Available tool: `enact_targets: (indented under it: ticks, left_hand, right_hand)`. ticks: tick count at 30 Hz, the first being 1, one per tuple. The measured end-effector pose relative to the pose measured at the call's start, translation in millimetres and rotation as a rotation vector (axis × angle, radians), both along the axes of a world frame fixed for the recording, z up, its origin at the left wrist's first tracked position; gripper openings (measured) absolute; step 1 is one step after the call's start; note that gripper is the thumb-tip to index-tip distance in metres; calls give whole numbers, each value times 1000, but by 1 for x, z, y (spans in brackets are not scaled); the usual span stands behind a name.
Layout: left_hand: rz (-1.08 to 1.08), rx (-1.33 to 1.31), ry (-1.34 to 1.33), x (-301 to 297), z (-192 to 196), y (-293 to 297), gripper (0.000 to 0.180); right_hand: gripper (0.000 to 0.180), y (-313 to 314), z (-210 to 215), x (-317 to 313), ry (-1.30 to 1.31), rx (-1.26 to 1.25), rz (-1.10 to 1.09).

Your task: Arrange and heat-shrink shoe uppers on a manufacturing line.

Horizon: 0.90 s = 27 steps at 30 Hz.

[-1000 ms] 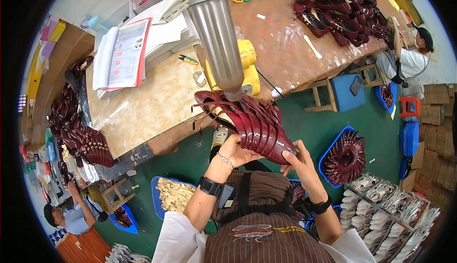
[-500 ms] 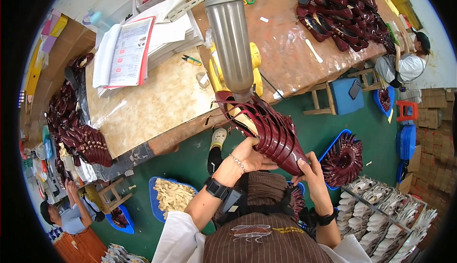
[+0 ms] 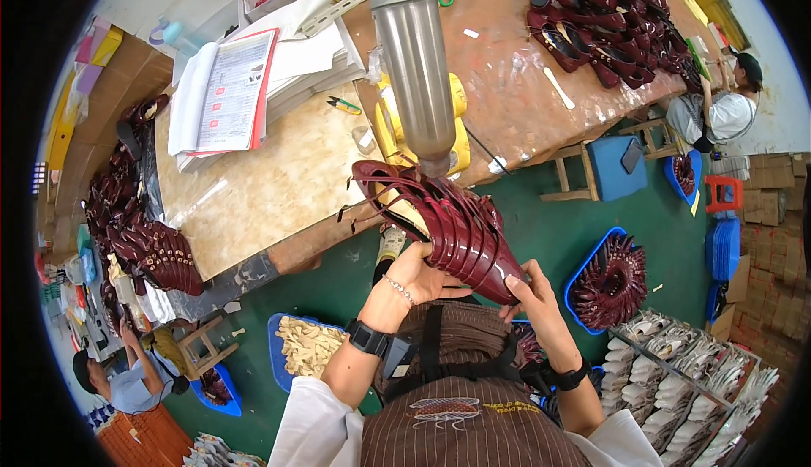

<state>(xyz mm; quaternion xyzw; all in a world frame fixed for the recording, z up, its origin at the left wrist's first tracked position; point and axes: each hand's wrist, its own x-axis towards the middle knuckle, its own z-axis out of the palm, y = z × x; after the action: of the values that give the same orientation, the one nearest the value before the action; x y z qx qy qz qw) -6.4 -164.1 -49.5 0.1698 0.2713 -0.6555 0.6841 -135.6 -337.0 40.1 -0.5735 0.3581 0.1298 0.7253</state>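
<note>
A nested row of glossy dark red pointed shoes (image 3: 470, 251) with thin straps is held in front of me, slanting from upper left to lower right. My left hand (image 3: 422, 276) is closed round its lower left side, with the fingers partly hidden under the shoes. My right hand (image 3: 534, 294) grips the pointed toe end between thumb and fingers. Just above the shoes hangs the steel nozzle (image 3: 414, 70) of a pipe; its lower end is close over the straps, and I cannot tell whether they touch. Behind it shows a yellow machine part (image 3: 460, 99).
The brown worktable (image 3: 498, 53) carries a shoe pile (image 3: 604, 27), thread snips (image 3: 345, 105) and an open binder (image 3: 228, 91). Blue bins hold shoes (image 3: 610, 277) and pale pieces (image 3: 308, 345). A rack of white shoes (image 3: 676, 382) stands lower right. Co-workers sit at left (image 3: 135, 374) and right (image 3: 718, 116).
Both hands have carried the row of shoes to the left beneath the nozzle. More of its upper left end now shows left of the nozzle. Both hands keep their hold.
</note>
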Motion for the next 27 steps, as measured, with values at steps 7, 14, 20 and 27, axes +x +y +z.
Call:
enact_targets:
  ticks: [7, 14, 20, 27]
  left_hand:
    - [263, 92, 36, -16, 7, 31, 37]
    - [361, 202, -337, -34, -4, 86, 41]
    - [325, 360, -544, -12, 6, 132, 57]
    - [-170, 501, -512, 9, -35, 154, 35]
  right_hand:
    - [27, 18, 0, 6, -24, 16, 84]
    - [57, 50, -15, 16, -181, -292, 310]
    - [109, 123, -14, 55, -231, -586, 565]
    - [122, 172, -75, 41, -29, -454, 332]
